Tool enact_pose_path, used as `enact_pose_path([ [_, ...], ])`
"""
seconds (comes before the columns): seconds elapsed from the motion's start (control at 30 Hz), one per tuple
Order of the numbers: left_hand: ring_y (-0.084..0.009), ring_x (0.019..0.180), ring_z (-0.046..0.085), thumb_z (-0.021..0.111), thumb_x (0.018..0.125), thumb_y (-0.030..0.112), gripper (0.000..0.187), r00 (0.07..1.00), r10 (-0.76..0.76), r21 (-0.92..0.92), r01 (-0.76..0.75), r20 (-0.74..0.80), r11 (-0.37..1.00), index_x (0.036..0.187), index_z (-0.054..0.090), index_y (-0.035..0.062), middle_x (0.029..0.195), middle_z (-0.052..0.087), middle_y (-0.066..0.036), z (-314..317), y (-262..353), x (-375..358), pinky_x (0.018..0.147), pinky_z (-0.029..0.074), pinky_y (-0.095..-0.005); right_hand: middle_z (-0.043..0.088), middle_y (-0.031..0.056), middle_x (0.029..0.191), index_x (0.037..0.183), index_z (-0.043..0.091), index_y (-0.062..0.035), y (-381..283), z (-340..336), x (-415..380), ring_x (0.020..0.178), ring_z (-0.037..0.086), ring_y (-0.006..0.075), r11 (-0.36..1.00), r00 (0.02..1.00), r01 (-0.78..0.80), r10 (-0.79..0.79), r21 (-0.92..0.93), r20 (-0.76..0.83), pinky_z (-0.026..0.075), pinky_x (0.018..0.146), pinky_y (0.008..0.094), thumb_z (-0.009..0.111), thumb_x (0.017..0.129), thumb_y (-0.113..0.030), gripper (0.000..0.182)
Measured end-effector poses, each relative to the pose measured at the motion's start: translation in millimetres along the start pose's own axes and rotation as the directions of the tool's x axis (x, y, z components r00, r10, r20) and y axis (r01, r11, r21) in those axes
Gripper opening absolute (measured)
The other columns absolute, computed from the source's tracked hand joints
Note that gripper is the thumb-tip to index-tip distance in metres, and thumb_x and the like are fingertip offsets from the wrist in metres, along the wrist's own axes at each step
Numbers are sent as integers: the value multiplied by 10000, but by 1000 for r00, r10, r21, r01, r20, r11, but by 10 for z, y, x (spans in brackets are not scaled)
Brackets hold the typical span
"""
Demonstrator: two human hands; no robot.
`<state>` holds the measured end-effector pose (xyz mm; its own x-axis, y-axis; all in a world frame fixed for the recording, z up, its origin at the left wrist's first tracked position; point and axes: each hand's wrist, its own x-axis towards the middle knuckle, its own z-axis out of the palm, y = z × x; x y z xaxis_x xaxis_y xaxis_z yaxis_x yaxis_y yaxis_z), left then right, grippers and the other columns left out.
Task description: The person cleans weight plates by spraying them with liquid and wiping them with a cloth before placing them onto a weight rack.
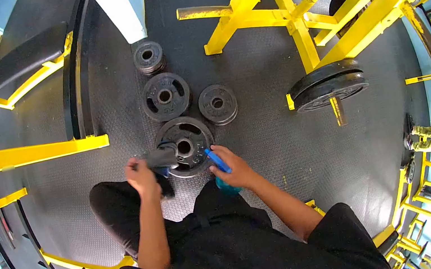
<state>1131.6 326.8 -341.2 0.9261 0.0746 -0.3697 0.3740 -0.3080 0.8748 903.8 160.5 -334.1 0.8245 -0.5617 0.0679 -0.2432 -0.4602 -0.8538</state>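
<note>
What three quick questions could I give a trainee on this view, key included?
1. How many groups of weight plates, single or stacked, lie on the dark floor just below the white pillar in the picture?
2. True or false: the right hand holds the blue-topped bottle.
3. Which group does the blurred dark item in the left hand overlap in the picture?
a) the topmost
b) the bottommost
c) the rightmost

Key: 1. Four. 2. True. 3. b.

Dark item (pixel 160 158), blurred past recognition
</note>
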Motion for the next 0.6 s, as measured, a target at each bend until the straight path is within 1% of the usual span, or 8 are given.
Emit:
enact_pose_path([
  [0.03,-155,855,524,623,842,8,250,993,90,-93,-98,-83,991,1081,550,31,996,543,-57,-73,88,145,763,453,-287,654,162,1094,1275,532,-109,19,-23,11,1022,630,404,1000,1000,-3,3,1,11,497,852,487,641,897,-393,485],
  [0.1,-128,784,513,623,866,26,215,966,153,-104,-178,-210,979,1069,554,48,982,532,-48,-136,467,172,689,451,-259,661,183,1011,1214,543,-125,57,-68,51,966,643,419,898,849,-438,432,-52,304,503,809,504,640,901,-413,436],
  [0.17,-106,744,501,623,901,57,177,935,233,-129,-275,-268,953,1066,562,63,986,532,-41,-222,552,310,620,439,-245,665,203,968,1159,549,-126,211,45,17,919,646,433,932,891,-355,363,-79,274,501,777,517,618,911,-445,410],
  [0.23,-94,724,500,623,928,81,147,916,310,-31,-328,-257,944,1063,569,63,935,544,-29,-214,506,385,614,445,-255,665,204,972,1138,553,-122,324,131,7,912,643,430,899,855,-420,437,-122,278,497,761,518,592,920,-469,411],
  [0.3,-92,728,517,621,935,84,180,981,168,-140,-180,-94,974,1106,575,52,938,554,-32,-213,352,447,635,451,-247,665,201,962,1114,555,-111,339,203,27,896,643,430,901,853,-409,434,-145,292,496,755,515,566,931,-485,417],
  [0.37,-94,766,530,614,935,78,219,994,93,-18,-93,47,996,1149,570,59,1001,556,-32,-192,147,499,641,454,-243,663,196,934,1092,566,-100,367,270,21,877,642,418,887,854,-386,447,-254,267,480,768,507,565,933,-473,406],
  [0.47,-88,767,535,603,935,67,247,989,29,30,-34,148,999,1179,564,69,995,560,-21,-137,-181,493,637,454,-239,663,188,917,1089,578,-99,392,352,36,891,641,389,820,869,-274,435,-503,236,461,791,495,566,933,-439,373],
  [0.6,-87,765,537,597,934,63,256,981,-67,71,55,179,996,1187,564,75,1003,558,-19,-134,-413,525,637,454,-239,666,171,918,1088,586,-103,467,419,-63,922,635,360,795,854,-293,467,-531,228,444,819,487,580,922,-392,333],
])
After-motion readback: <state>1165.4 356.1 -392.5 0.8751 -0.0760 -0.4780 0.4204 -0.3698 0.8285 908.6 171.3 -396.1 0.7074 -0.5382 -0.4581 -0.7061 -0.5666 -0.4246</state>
